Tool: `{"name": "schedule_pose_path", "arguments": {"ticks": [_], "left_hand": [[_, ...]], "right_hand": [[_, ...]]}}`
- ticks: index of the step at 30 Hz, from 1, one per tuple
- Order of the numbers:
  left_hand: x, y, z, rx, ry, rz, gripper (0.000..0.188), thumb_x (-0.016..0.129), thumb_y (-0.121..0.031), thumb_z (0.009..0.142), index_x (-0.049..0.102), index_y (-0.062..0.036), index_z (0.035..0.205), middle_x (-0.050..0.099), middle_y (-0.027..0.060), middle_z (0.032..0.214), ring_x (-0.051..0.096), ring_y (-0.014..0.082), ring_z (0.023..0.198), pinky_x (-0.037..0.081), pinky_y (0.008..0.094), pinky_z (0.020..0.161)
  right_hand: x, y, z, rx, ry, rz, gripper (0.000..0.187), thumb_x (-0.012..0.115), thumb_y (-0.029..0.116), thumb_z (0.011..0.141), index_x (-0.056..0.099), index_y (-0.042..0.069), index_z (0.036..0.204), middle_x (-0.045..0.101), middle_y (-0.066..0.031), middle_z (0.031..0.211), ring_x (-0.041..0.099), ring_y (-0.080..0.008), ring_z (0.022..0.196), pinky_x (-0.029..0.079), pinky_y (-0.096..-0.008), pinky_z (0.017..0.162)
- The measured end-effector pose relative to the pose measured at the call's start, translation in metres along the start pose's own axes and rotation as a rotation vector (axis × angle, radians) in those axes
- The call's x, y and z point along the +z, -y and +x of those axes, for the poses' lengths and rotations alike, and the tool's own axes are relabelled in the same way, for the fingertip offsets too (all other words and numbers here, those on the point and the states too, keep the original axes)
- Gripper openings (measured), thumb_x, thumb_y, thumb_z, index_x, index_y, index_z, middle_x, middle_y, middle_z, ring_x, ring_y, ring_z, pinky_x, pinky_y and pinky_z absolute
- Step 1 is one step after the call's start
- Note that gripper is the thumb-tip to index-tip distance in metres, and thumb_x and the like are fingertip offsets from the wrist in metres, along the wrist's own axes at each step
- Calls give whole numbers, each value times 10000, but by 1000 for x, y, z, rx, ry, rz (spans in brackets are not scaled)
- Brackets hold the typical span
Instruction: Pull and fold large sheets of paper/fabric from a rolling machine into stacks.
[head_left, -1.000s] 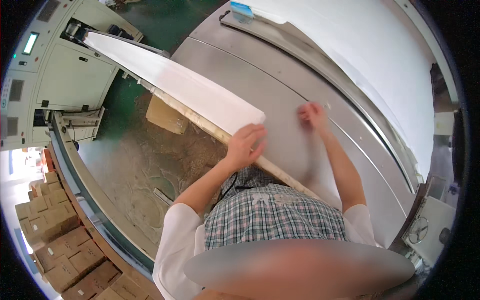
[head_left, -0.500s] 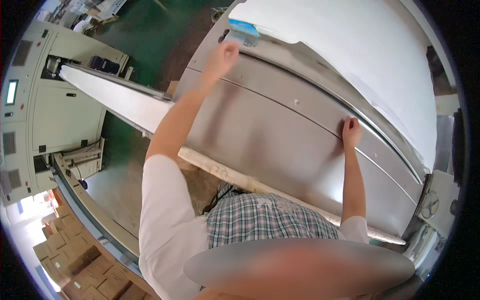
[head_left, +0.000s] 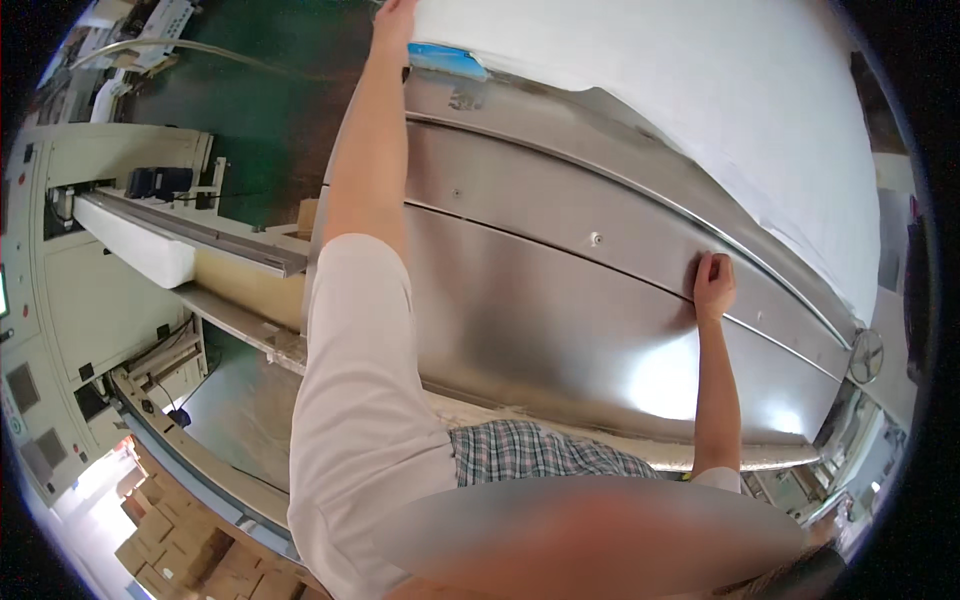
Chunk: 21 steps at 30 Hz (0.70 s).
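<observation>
My left hand (head_left: 396,16) reaches far forward to the top edge of the view, beside the left corner of a large white sheet-like material (head_left: 680,70). Its fingers are largely cut off, so their grip is hidden. My right hand (head_left: 714,287) rests with curled fingers on a sloping metal panel (head_left: 530,290), near its long seam; nothing shows in it. The white material has a ragged near edge and lies beyond the panel's upper strip. A blue piece (head_left: 447,60) shows under its left corner.
At left stands a pale machine cabinet (head_left: 110,270), with a rail-edged conveyor (head_left: 200,236) running from it toward the panel. Cardboard boxes (head_left: 190,545) are stacked at lower left. A handwheel (head_left: 866,356) sits at the panel's right end. Green floor (head_left: 265,110) shows at upper left.
My left hand has moved forward from above the metal panel to the white material's far left corner. My right hand stays on the panel, fingers still curled. The whole view has shifted slightly.
</observation>
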<state>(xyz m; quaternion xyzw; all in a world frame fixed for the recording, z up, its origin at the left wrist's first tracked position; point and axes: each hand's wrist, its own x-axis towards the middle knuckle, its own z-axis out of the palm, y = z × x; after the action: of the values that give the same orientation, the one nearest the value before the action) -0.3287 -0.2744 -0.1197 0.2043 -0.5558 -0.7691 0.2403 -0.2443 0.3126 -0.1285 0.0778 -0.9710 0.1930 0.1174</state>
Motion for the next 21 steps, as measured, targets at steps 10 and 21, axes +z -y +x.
{"name": "schedule_pose_path", "arguments": {"ticks": [10, 21], "left_hand": [[-24, -12, -3, -27, 17, 208, 240, 540, -273, 805, 607, -64, 899, 595, 33, 817, 548, 127, 736, 433, 276, 652], [72, -50, -31, 243, 552, 1587, 450, 472, -505, 812, 621, -107, 962, 614, 106, 987, 575, 243, 916, 435, 338, 786]], "right_hand": [[7, 13, 2, -33, 2, 10, 198, 565, 236, 806, 516, 73, 705, 513, -86, 580, 504, -237, 503, 402, -345, 483], [-12, -5, 5, -40, -25, -114, 195, 560, 222, 789, 488, 75, 682, 509, -86, 591, 520, -259, 533, 409, -346, 485]]}}
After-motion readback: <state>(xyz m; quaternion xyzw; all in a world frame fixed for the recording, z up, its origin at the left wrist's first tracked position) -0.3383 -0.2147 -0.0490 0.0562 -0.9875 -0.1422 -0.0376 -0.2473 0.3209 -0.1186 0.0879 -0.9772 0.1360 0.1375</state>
